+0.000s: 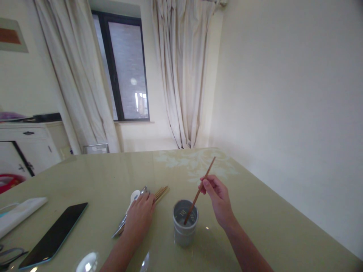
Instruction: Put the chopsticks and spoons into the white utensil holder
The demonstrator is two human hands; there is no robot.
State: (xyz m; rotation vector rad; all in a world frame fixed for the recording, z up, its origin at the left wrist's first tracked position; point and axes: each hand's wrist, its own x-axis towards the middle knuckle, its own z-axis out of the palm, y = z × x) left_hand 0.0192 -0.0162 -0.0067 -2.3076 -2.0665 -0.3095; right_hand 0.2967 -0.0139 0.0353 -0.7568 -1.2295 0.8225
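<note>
My right hand (217,194) pinches a brown wooden chopstick (209,167) near its middle. The chopstick slants down into a grey cup (185,232) with small holes in its bottom; its lower end is inside the cup. To the left of the cup, my left hand (141,213) lies over a bundle of utensils, fingers together and closed on light chopsticks (161,192) whose ends stick out beyond the fingers. Beside that hand are a white spoon (135,196) and shiny metal cutlery (119,229), partly hidden under the palm and fingers.
A black-screened phone or tablet (56,234) lies on the glossy table (107,177) at left. Past it are a white object (24,213) and dark scissors-like handles (11,255). The wall (297,132) runs along the table's right edge; curtains (184,75) hang behind.
</note>
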